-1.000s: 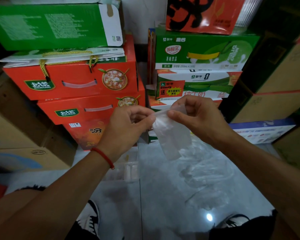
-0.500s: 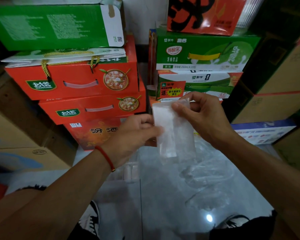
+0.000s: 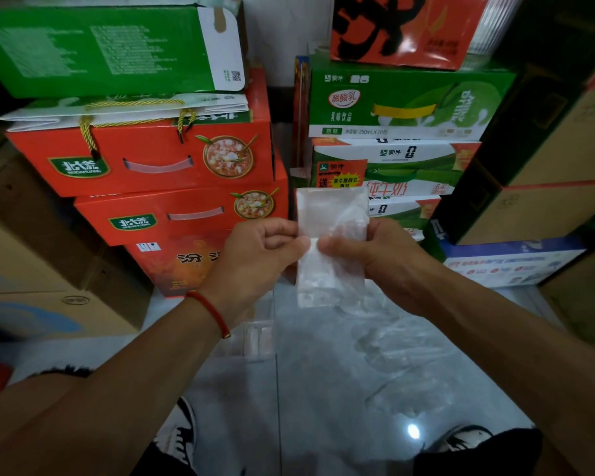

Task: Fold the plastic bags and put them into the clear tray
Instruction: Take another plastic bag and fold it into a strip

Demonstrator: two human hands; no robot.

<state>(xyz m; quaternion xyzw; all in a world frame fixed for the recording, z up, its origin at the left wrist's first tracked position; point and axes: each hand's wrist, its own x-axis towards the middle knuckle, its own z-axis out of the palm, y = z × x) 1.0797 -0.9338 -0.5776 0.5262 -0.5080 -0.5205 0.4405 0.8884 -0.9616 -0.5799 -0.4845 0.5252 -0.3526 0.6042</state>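
Folded plastic bag point(image 3: 330, 242) pinched upright between left hand point(image 3: 258, 259) and right hand point(image 3: 385, 259).

A folded plastic bag point(image 3: 330, 242), clear and faintly milky, stood upright as a narrow strip just right of the frame's centre, held off the floor. It was pinched at its middle, its top edge square and flat, its lower half creased. Below it, right of centre, more plastic bags point(image 3: 402, 359) lay loose and crumpled on the floor. The clear tray point(image 3: 255, 334) sat low at centre, partly hidden behind a wrist, its contents unclear.
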